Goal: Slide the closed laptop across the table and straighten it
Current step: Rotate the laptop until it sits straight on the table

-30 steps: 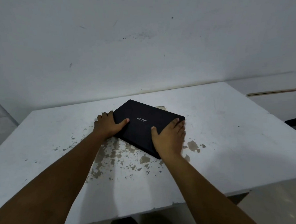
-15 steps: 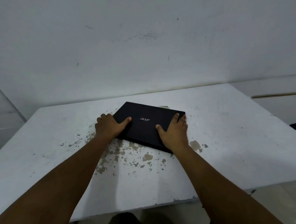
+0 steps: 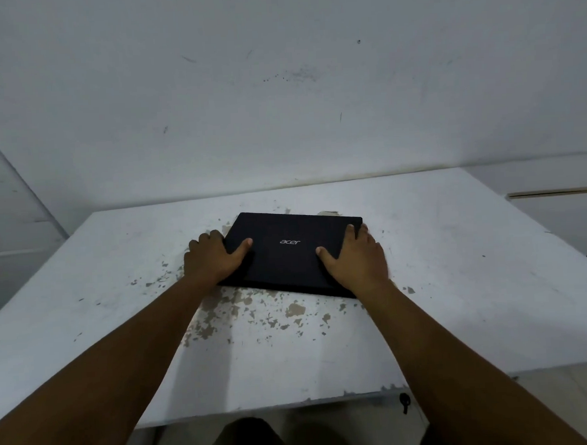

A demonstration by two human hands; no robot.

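Since squaring it takes a hold on both sides, my left hand (image 3: pixel 215 257) grips the laptop (image 3: pixel 289 256) by the edge, thumb on the lid. My right hand (image 3: pixel 357 258) presses flat opposite. It lies between them on the bench (image 3: pixel 113 310).

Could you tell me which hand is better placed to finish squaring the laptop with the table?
Probably the right hand: it lies flat on the laptop at the near right corner, which lags behind the left one, and could push it away.
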